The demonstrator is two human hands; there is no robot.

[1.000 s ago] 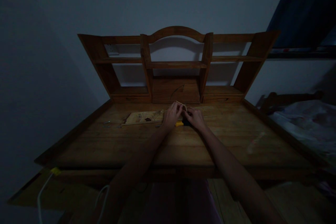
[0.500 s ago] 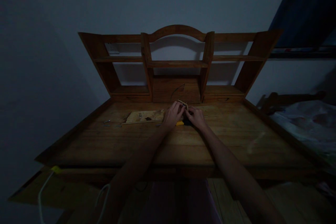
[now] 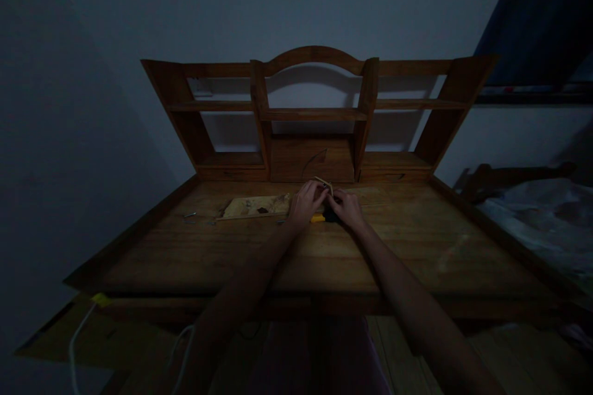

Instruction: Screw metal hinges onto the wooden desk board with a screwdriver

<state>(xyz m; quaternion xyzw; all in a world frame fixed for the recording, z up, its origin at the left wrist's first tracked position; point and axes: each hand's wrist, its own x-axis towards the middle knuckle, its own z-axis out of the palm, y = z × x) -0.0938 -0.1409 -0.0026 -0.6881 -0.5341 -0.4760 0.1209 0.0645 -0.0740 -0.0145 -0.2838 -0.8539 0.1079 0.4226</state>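
Observation:
Close together over the middle of the desk, my left hand [image 3: 304, 202] and my right hand [image 3: 346, 206] both have their fingers closed on a small, thin light-brown piece [image 3: 323, 182], bent at an angle like a narrow wooden strip. Its lower part is hidden by my fingers. Beneath the hands lies a yellow and black tool handle [image 3: 319, 218]; a thin metal end shows left of my left wrist. Left of my left hand, a flat pale board [image 3: 252, 206] with dark, rough patches rests on the desktop.
Small metal bits [image 3: 189, 216] lie on the desk [image 3: 324, 259] left of the board. A wooden shelf unit [image 3: 312, 113] rises along the back edge. A white cable [image 3: 73, 345] hangs at the front left. Plastic-wrapped items [image 3: 542, 216] sit beyond the right edge.
Both hands stay in nearly the same place, still holding the thin piece. The view has shifted very slightly.

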